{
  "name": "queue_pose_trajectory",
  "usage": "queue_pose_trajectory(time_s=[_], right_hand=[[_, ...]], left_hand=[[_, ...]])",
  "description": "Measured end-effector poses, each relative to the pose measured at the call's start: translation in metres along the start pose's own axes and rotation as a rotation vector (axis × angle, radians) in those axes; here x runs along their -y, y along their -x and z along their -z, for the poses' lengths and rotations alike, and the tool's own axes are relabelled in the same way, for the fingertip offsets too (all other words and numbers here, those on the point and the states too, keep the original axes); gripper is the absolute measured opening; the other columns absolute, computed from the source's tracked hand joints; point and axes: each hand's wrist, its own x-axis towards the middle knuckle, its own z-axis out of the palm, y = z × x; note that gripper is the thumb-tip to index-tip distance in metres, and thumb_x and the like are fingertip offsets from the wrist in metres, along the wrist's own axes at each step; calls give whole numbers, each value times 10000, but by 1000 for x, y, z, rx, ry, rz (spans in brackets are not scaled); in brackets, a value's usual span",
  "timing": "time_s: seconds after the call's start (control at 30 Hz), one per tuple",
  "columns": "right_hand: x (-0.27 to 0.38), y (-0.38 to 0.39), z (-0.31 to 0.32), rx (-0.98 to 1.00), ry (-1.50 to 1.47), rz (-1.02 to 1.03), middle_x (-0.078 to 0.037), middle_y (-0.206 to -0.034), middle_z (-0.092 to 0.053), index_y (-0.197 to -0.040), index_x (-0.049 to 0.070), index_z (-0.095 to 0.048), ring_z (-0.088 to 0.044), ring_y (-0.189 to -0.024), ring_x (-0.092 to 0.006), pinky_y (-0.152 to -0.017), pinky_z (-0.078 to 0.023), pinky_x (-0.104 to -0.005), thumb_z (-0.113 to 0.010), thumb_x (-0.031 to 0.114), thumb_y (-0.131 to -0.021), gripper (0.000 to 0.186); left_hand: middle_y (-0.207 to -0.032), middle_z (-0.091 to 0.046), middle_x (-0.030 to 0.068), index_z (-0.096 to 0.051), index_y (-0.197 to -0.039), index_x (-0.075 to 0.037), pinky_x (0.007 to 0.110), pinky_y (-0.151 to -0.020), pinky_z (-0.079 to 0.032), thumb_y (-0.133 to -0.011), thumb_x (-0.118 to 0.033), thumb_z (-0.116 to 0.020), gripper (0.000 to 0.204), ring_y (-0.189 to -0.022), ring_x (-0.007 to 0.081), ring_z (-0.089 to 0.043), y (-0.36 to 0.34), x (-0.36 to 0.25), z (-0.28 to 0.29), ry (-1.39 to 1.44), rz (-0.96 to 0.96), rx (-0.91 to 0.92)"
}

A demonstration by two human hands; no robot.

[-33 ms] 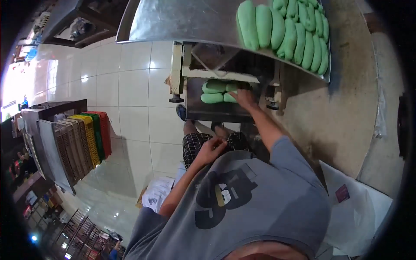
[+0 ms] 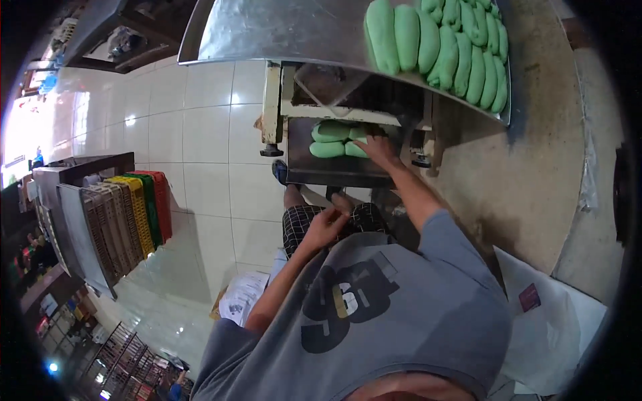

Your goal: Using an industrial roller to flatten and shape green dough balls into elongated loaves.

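Observation:
My right hand reaches onto a dark tray under a cream-framed machine, its fingers curled over a green dough piece at the right of a small group. More elongated green dough pieces lie left of it. My left hand is low near my lap, fingers curled together; whether they hold anything is unclear. Above, a large metal tray carries several rows of green dough on its right part.
A worktop runs along the right, with a white sheet near me. At left stands a metal rack beside stacked coloured crates. A white sack lies on the tiled floor by my left side.
My right hand has shifted very slightly upward and to the right on the dough. The rest looks almost the same.

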Motion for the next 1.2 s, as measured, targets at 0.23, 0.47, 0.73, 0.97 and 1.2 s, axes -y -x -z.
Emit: queue_pose_trajectory(time_s=[0.23, 0.47, 0.73, 0.97, 1.2], right_hand=[[112, 84, 17, -155, -713, 26, -209, -943, -561, -1011, 13, -548, -573, -832, -376, -683, -444, -476, -513, 381, -897, 386], [114, -8, 17, -366, -238, 94, -179, -870, -574, -1135, 35, -550, -579, -788, -323, -705, -460, -458, -502, 445, -890, 480], [157, 33, -19, -281, -833, 22, -261, -1125, -530, -1227, -1, -425, -541, -1003, -392, -816, -445, -456, -505, 475, -876, 597], [168, 31, -22, -194, -335, 86, -209, -1247, -332, -1273, 64, -451, -297, -1174, -392, -1003, -192, -541, -401, 546, -894, 615], [103, -45, -4, -33, -339, 10, -236, -942, -592, -1184, 33, -518, -588, -866, -341, -706, -470, -453, -583, 432, -841, 530]], left_hand=[[-1005, -588, 46, -499, -1157, -76, 296, -758, -474, -896, -431, -506, 441, -855, 165, -582, -60, 16, -11, 1071, 90, -171], [-757, -576, 68, -524, -941, -74, 310, -561, -487, -851, -343, -560, 286, -653, 185, -574, -59, 43, 22, 1301, 144, -253], [-1004, -570, 115, -460, -1215, -85, 419, -794, -460, -910, -540, -351, 559, -917, 254, -557, -23, 46, 53, 1487, -248, -131], [-1321, -442, 103, -347, -1358, -84, 430, -992, -365, -938, -478, -318, 576, -1176, 265, -458, 4, 64, 74, 1500, -275, -175], [-1217, -518, 127, -427, -1270, -73, 456, -922, -424, -904, -526, -374, 585, -1081, 287, -527, 12, 69, 78, 1470, -167, -219]])
